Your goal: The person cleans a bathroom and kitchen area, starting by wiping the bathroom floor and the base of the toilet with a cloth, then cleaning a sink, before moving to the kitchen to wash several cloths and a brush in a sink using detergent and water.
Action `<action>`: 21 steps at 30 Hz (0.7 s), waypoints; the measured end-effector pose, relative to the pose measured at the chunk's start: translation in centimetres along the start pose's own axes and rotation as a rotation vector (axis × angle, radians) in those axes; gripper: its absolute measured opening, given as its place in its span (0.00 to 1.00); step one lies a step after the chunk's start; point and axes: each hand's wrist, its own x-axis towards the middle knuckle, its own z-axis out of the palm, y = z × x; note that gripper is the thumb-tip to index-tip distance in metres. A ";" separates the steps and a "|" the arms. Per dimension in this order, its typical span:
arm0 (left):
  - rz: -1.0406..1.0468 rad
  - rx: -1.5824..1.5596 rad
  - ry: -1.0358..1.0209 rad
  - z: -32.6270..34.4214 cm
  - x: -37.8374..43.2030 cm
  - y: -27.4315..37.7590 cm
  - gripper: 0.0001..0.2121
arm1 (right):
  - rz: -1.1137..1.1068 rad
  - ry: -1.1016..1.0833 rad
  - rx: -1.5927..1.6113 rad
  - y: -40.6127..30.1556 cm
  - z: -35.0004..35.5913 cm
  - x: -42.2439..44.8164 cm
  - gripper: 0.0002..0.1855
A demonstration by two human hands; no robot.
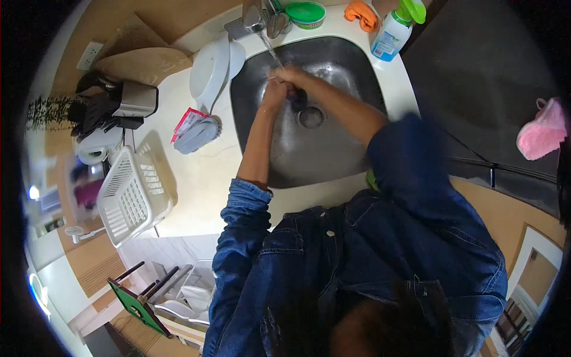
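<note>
Water runs from the metal faucet (254, 17) onto my hands, which are close together above the sink (308, 156). My left hand (276, 91) is closed around a dark, wet bundle that looks like cloth (298, 100). Just above it, my right hand (292, 73) presses against the left and also grips the bundle's upper part. The fingers partly hide it, and its lower end hangs beside the round drain (311, 117).
Left of the sink are a white pan (208, 73), a grey scrub brush (196, 136), a red packet (189, 119), a white plastic basket (134, 196) and a knife block (138, 99). Behind it stand a green-lidded tub (305, 13), an orange cloth (361, 15) and a spray bottle (392, 35).
</note>
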 end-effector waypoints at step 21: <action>-0.011 -0.359 0.059 1.1 4.7 -1.3 0.25 | -0.640 0.745 -0.187 0.5 0.0 -4.3 0.12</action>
